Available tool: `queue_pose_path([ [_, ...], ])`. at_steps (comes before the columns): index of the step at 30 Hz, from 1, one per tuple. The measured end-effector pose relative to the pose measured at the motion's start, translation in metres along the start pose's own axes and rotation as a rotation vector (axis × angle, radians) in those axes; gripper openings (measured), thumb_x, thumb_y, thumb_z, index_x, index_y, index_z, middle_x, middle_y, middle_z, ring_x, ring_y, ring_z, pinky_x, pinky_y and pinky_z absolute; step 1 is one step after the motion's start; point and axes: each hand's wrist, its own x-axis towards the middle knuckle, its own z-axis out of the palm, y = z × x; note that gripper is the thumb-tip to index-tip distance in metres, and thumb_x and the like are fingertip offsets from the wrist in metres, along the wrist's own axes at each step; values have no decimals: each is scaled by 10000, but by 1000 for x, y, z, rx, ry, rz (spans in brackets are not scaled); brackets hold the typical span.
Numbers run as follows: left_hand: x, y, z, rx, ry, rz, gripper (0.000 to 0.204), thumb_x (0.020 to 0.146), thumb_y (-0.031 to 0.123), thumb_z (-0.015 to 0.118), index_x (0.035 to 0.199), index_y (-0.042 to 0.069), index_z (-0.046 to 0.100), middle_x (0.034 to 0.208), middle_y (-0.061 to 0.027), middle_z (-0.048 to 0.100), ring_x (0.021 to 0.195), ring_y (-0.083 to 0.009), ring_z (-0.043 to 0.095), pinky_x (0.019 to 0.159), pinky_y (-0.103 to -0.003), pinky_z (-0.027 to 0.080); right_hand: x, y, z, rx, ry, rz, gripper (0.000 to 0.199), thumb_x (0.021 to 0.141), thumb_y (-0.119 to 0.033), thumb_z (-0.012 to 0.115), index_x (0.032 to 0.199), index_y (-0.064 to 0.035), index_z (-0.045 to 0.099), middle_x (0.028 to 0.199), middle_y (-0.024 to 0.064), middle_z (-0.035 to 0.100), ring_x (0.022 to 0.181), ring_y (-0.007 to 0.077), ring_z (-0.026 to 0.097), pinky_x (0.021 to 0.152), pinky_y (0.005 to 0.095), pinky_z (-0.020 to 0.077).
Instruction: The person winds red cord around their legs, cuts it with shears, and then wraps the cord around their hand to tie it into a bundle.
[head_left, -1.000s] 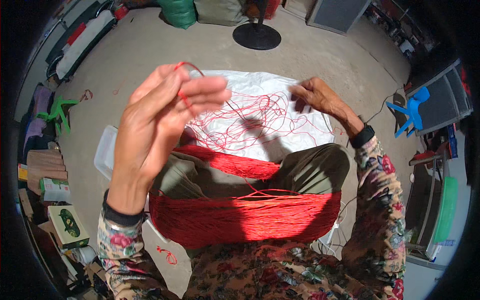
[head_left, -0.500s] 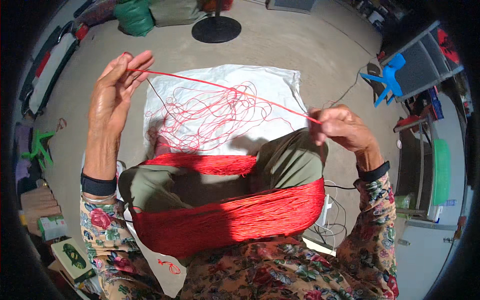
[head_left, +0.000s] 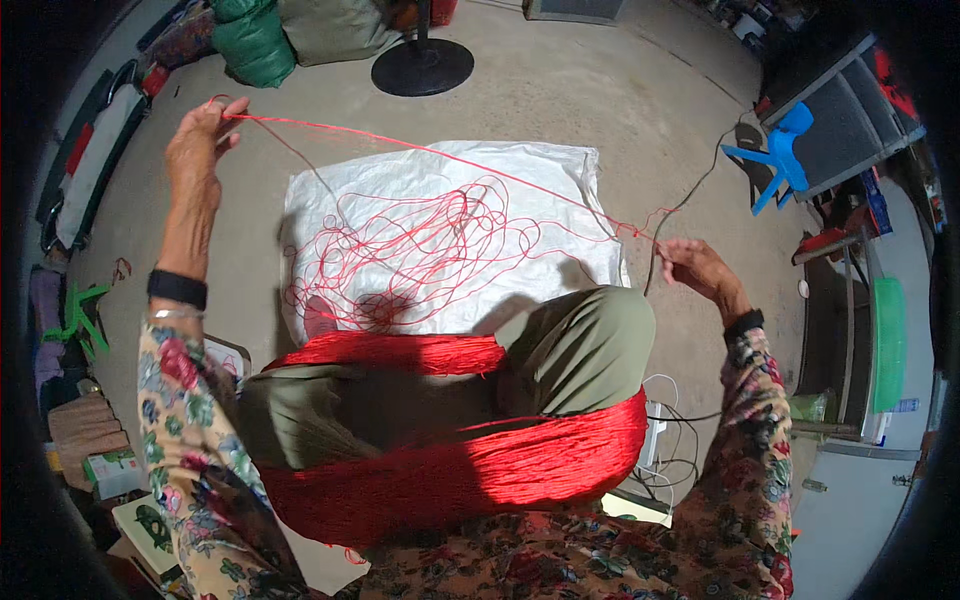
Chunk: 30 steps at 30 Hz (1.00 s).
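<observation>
A thick hank of red thread [head_left: 470,465] is looped around my knees in olive trousers. One strand of red thread [head_left: 430,150] runs taut between my hands. My left hand [head_left: 198,140] is raised far out to the left and pinches one end of the strand. My right hand [head_left: 692,265] is out to the right, low beside my right knee, pinching the other end. Loose red thread [head_left: 420,250] lies in tangled loops on a white sheet [head_left: 340,190] spread on the concrete floor in front of me.
A black round fan base [head_left: 422,66] and green and grey sacks [head_left: 250,40] stand at the back. A blue plastic stool [head_left: 775,160] and metal shelving [head_left: 850,120] are at the right. Cables and a white power strip [head_left: 655,440] lie by my right knee. Boxes clutter the left.
My hands have drawn far apart. The left hand went up and out to the left, the right hand out to the right, and the strand between them is stretched long and taut.
</observation>
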Motion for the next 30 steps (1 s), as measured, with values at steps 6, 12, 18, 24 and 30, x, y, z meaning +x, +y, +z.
queue_pose_path([
  [6,-64,-81,80,334,-282,-668,296,956,313,542,1078,61,636,978,-67,677,796,-192,644,726,-351,529,93,-50,100,185,-43,-35,154,944,-143,612,958,10,599,743,53,599,649,162,599,611,286,518],
  [12,-152,-13,198,-356,-870,-379,437,930,317,631,1179,-42,619,1132,-73,630,1075,-135,555,924,-241,435,78,-122,176,459,-469,-227,173,969,-163,593,1029,-1,590,798,50,609,786,174,660,753,283,587],
  [18,-157,25,145,-201,-917,-617,222,962,163,601,1071,-27,632,682,52,529,518,-30,333,477,-225,287,64,-134,154,546,-307,-344,218,934,-116,632,1101,12,577,804,53,613,774,159,649,758,292,605],
  [24,-193,30,-91,277,-378,-611,207,888,217,682,845,15,670,580,49,442,497,-61,371,465,-240,333,83,-109,67,633,18,-299,129,941,-121,612,1004,-10,594,795,39,604,733,146,636,764,287,612],
  [30,-289,53,-284,883,-138,-586,251,871,247,698,781,15,669,608,0,521,523,-105,466,504,-264,387,172,-71,39,757,144,-307,104,943,-91,572,852,-41,566,771,38,573,736,166,624,722,298,617],
])
